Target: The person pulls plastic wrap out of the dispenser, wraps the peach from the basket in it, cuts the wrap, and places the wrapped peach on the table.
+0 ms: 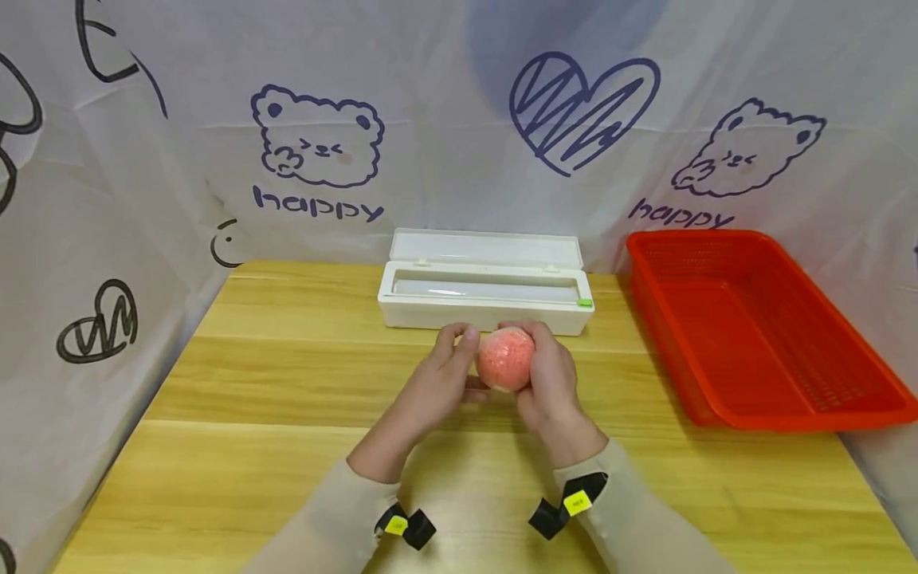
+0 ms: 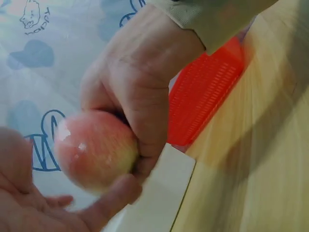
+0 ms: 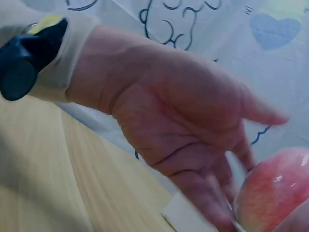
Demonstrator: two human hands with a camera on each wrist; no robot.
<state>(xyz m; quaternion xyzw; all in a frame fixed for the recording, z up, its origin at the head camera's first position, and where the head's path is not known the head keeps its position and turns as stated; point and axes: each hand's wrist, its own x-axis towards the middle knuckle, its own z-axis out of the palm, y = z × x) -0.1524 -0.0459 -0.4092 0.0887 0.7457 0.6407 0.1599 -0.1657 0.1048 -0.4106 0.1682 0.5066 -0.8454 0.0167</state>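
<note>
A round pink-red apple [image 1: 505, 359], with yellowish patches and crinkled glints like clear film, is held above the table in front of a white box. My right hand [image 1: 554, 375] grips it from the right side, fingers curled round it. On the other side my left hand [image 1: 442, 379] is extended, palm facing the apple. In the left wrist view, a left fingertip lies against or just beside the apple's [image 2: 94, 150] underside; which, I cannot tell. The right wrist view shows the left hand [image 3: 178, 121] with mostly straight fingers, the apple [image 3: 275, 193] beyond the fingertips.
Behind the hands stands the long white box [image 1: 488, 315], lid raised, with a pale roll inside and a green tab at its right end. A red plastic basket [image 1: 706, 391] sits at the right of the wooden table [image 1: 287, 383]. Printed cloth hangs behind.
</note>
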